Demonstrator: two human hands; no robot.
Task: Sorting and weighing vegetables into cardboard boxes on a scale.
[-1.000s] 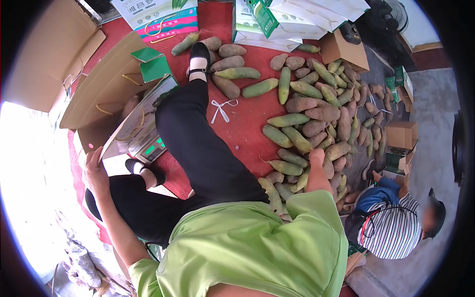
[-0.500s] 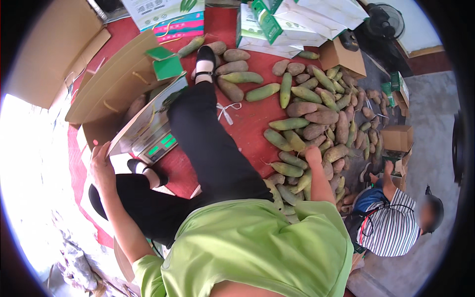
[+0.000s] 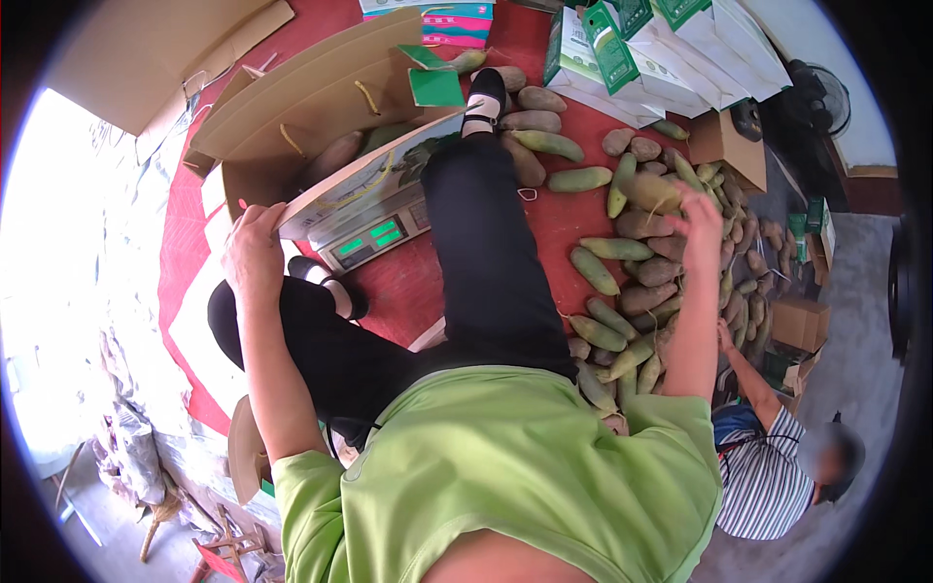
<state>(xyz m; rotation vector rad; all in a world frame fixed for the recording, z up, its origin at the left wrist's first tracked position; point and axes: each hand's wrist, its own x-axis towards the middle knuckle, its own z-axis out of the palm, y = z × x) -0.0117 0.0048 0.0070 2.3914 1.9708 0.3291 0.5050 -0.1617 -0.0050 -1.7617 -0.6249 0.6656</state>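
My left hand [image 3: 255,255] is closed on the near corner of an open cardboard carton [image 3: 340,85] with yellow rope handles. A few brownish roots [image 3: 335,160] lie inside it. The carton stands on a scale [image 3: 374,243] with green-lit displays. My right hand [image 3: 698,228], smeared by motion, is over the heap. At its fingertips is a blurred, brownish-green radish [image 3: 649,191], its thin root end toward the fingers. Below spreads a heap of green radishes [image 3: 612,249] and dusty brown ones [image 3: 649,297].
White-and-green gift cartons [image 3: 583,68] stand at the far side, beside a small brown box [image 3: 729,151] and a black fan [image 3: 816,97]. Another person [image 3: 768,466] in a striped shirt reaches into the heap at right. A wooden stool [image 3: 228,544] is at lower left.
My right hand has risen off the heap and moved away from me, a radish at its fingers. My left hand stays on the carton. The view has swung left, and the other person's arm reaches into the heap.
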